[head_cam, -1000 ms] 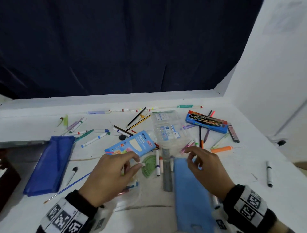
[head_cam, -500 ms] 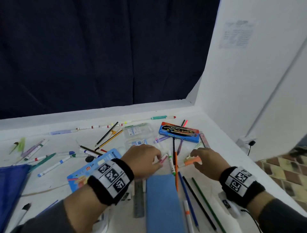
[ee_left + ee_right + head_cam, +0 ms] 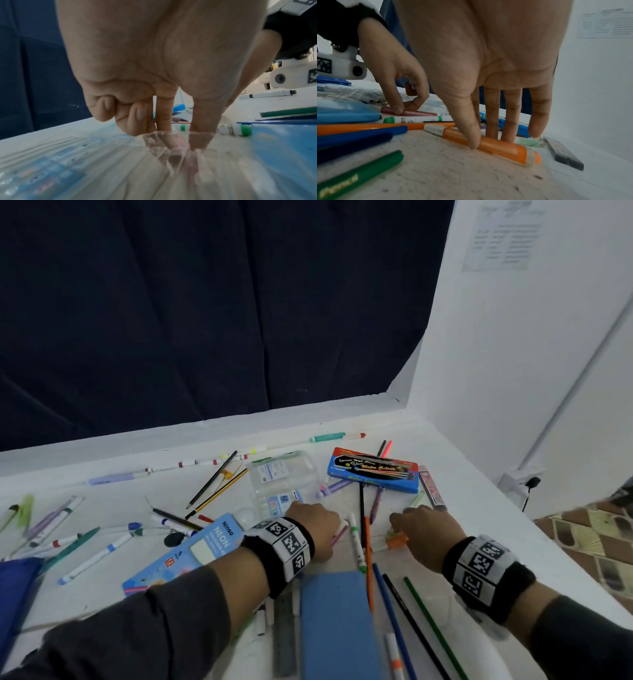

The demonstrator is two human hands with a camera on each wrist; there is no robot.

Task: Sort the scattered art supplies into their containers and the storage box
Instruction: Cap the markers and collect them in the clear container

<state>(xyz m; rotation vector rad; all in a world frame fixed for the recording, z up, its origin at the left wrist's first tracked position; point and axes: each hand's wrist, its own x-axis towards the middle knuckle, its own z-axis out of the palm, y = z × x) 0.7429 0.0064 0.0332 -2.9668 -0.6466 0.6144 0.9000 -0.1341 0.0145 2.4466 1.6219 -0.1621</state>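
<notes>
On table (image 3: 479, 508) — left hand (image 3: 317, 525) pinches pink marker (image 3: 412, 113) (right hand (image 3: 428, 534) pinches orange highlighter (image 3: 496, 146)).

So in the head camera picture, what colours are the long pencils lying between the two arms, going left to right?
Orange pencil → blue pencil → black pencil → green pencil.

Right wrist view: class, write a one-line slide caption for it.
Right hand pinches an orange highlighter on the white table; beside it, left hand grips a pink marker.
</notes>
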